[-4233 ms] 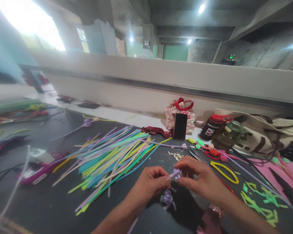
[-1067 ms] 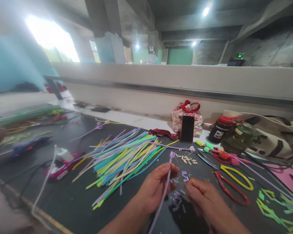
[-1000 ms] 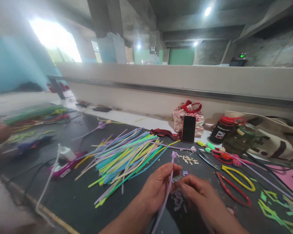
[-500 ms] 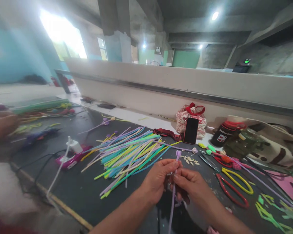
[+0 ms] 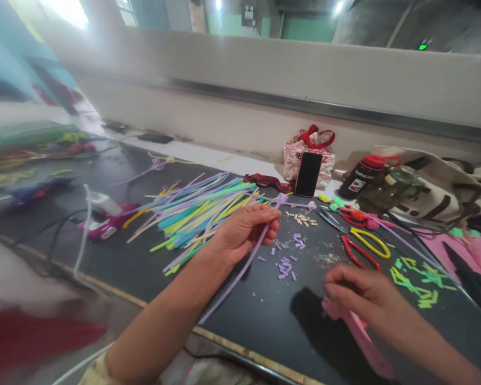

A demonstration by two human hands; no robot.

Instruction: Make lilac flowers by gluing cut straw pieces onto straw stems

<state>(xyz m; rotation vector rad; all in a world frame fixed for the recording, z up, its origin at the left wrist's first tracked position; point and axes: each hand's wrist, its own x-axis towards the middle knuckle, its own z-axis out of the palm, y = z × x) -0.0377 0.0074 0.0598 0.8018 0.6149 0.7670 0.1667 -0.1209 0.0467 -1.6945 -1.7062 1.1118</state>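
My left hand (image 5: 250,227) is closed on a lilac pipe cleaner (image 5: 242,272), pinching it just below the small looped bud (image 5: 281,198) at its top. The stem's free end slants down to the left over the black table. To the right, my right hand (image 5: 358,294) has its fingers curled round a long pink tool (image 5: 363,331). That tool is blurred and partly covered by the hand, so its kind is unclear. Short cut lilac pieces (image 5: 286,266) lie between the hands, with cream pieces (image 5: 302,219) behind them.
Loose coloured pipe cleaners (image 5: 200,214) spread left of my hands. Scissors with red and yellow handles (image 5: 371,243) and green scraps (image 5: 420,280) lie right. Behind stand a phone (image 5: 308,174), a black bottle (image 5: 358,179) and bags. A magenta power strip (image 5: 108,222) sits left.
My hands have parted: the left keeps the lilac pipe cleaner, while the right has let go, moved right and taken hold of the pink tool. The view has tilted down.
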